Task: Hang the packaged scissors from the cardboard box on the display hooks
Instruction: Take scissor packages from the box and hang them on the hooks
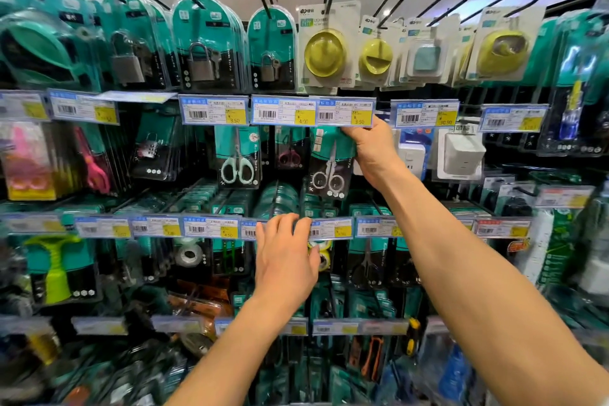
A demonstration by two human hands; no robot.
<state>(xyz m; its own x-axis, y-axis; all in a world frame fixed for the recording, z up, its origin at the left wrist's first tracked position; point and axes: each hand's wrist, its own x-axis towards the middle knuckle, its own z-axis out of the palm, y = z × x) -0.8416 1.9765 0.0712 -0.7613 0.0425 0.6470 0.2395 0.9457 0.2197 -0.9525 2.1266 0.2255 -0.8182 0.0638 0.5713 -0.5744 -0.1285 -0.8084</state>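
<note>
**Head view: scissors pack at the hook, right hand on it**

Head view, facing a display wall (362, 3) full of hanging packs and price tags. Right hand (369, 148) raised high, fingers closed around the top of a packaged scissors (328, 168), just under the 3.50 price tag (346, 113). Left hand (285, 260) lower, fingers spread wide, touching the price rail (211, 227), holding nothing.

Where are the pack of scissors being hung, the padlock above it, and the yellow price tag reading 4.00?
pack of scissors (329, 171): head view, on the scissor handles.
padlock (269, 66): head view, on its metal body.
yellow price tag (304, 117): head view, on its yellow patch.
</note>
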